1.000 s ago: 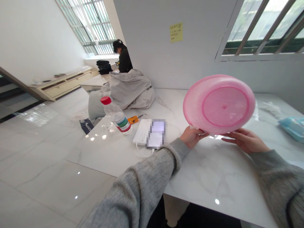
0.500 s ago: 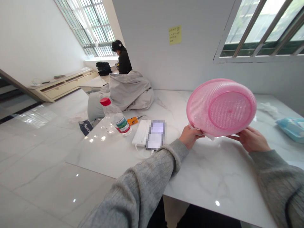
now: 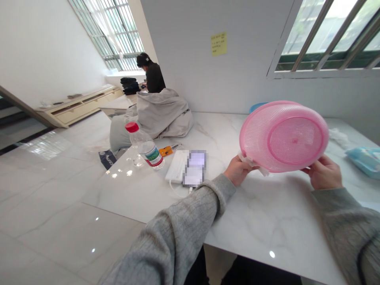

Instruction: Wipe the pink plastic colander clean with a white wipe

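Hands (image 3: 236,171) (image 3: 326,174) apart, both tight on the lower edge of a tilted pink basket (image 3: 293,140), forearms (image 3: 178,221) outstretched

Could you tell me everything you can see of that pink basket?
The pink basket is round and looks like thin, slightly see-through plastic, with fine mesh, a smooth rim, a raised-looking ring around its base and a small darker mark at the centre. It is tipped on its side over the table, base toward the viewer, so its inside is hidden. The left hand grips it at the lower left, with white tissue there; the right hand supports its lower right.
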A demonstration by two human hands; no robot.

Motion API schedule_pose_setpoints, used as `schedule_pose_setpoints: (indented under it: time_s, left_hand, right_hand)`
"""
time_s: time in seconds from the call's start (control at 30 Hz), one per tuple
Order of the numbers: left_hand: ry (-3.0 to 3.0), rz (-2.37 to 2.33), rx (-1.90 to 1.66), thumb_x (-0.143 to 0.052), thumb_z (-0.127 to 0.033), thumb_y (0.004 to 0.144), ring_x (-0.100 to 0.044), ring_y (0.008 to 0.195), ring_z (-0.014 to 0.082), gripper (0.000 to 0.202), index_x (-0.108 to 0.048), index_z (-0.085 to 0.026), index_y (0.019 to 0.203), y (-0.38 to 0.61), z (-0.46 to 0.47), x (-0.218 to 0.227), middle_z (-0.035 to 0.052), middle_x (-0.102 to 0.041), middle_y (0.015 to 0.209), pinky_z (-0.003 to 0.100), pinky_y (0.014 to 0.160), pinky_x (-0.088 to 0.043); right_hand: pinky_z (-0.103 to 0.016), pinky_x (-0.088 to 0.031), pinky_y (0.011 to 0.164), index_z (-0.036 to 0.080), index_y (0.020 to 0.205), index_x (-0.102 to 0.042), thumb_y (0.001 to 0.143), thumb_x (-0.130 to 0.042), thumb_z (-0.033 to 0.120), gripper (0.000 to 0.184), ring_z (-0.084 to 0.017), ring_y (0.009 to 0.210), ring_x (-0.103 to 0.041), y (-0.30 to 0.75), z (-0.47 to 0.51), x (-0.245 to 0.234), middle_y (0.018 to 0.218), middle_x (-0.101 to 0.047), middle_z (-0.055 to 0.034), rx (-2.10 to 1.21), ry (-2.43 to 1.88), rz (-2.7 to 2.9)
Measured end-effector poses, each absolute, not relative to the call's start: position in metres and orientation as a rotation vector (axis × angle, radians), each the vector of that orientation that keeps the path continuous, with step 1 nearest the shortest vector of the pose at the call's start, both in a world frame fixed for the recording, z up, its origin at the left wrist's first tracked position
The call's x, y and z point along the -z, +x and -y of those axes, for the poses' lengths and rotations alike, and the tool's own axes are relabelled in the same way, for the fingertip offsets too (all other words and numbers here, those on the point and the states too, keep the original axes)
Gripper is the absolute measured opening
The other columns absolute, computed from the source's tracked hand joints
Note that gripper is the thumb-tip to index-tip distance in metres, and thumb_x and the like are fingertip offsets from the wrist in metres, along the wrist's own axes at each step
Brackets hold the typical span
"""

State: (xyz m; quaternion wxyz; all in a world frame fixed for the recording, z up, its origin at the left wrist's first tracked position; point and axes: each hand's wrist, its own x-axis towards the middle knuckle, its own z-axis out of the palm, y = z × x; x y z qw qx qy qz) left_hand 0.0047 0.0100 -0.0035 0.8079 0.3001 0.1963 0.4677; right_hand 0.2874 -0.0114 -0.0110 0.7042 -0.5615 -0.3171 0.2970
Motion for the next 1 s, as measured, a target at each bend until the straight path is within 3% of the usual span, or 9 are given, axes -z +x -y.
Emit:
schedule_pose_setpoints:
  time_s: [0.13,0.33,0.53,0.63,0.7,0.83,1.0]
  left_hand:
    - [0.661,-0.385,-0.993,-0.086,0.000,0.047,-0.070,0.102,0.0216,0.052,-0.077,-0.014,0.096,0.005,-0.007,0.001,0.0041,-0.076,0.097,0.043,0.105,-0.055]
    - [0.685,-0.505,-0.976,-0.107,-0.021,0.045,-0.074,0.094,0.0217,0.062,-0.077,-0.012,0.099,0.007,-0.010,0.011,0.0076,-0.079,0.098,0.045,0.103,-0.058]
    - [0.829,-0.543,-1.006,-0.108,-0.032,0.052,-0.074,0.098,0.0243,0.066,-0.075,-0.010,0.105,0.009,-0.014,0.020,0.0107,-0.079,0.106,0.052,0.103,-0.061]
    - [0.953,-0.592,-0.998,-0.103,-0.032,0.066,-0.075,0.102,0.0270,0.059,-0.071,-0.011,0.111,0.008,-0.014,0.021,0.0137,-0.078,0.113,0.051,0.093,-0.066]
    - [1.062,-0.624,-0.960,-0.096,-0.034,0.076,-0.077,0.096,0.0256,0.055,-0.067,-0.013,0.118,0.007,-0.014,0.021,0.0147,-0.078,0.114,0.042,0.079,-0.067]
    - [1.253,-0.614,-0.889,-0.088,-0.044,0.085,-0.076,0.072,0.0193,0.052,-0.063,-0.014,0.120,0.006,-0.015,0.024,0.0104,-0.079,0.096,0.030,0.061,-0.057]
    - [1.256,-0.528,-0.912,-0.090,-0.056,0.080,-0.068,0.062,0.0150,0.055,-0.069,-0.011,0.104,0.005,-0.014,0.021,0.0066,-0.075,0.073,0.031,0.066,-0.055]
  right_hand:
    - [-0.028,-0.068,0.058,0.020,0.086,-0.077,0.049,-0.092,0.029,0.041,-0.015,0.062,-0.069,0.287,0.012,0.009,0.069,-0.070,0.0015,-0.651,-1.261,0.678]
    - [-0.030,-0.067,0.054,0.019,0.089,-0.080,0.049,-0.093,0.030,0.043,-0.018,0.063,-0.071,0.280,0.015,0.003,0.071,-0.072,-0.0005,-0.713,-1.244,0.686]
    - [-0.031,-0.067,0.054,0.018,0.085,-0.078,0.045,-0.092,0.028,0.044,-0.018,0.060,-0.070,0.284,0.013,0.004,0.068,-0.071,-0.0006,-0.707,-1.232,0.667]
    - [-0.030,-0.067,0.052,0.017,0.083,-0.075,0.043,-0.090,0.027,0.044,-0.016,0.058,-0.068,0.286,0.012,0.005,0.065,-0.068,0.0010,-0.693,-1.232,0.654]
    - [-0.028,-0.065,0.050,0.017,0.081,-0.074,0.043,-0.089,0.026,0.042,-0.015,0.056,-0.066,0.286,0.012,0.006,0.062,-0.066,0.0022,-0.681,-1.242,0.640]
    - [-0.025,-0.060,0.044,0.016,0.079,-0.075,0.040,-0.086,0.021,0.041,-0.014,0.049,-0.062,0.288,0.010,0.010,0.058,-0.065,0.0014,-0.640,-1.250,0.609]
    - [-0.026,-0.059,0.043,0.015,0.078,-0.076,0.039,-0.087,0.019,0.040,-0.015,0.050,-0.064,0.290,0.008,0.014,0.061,-0.067,-0.0002,-0.634,-1.245,0.615]
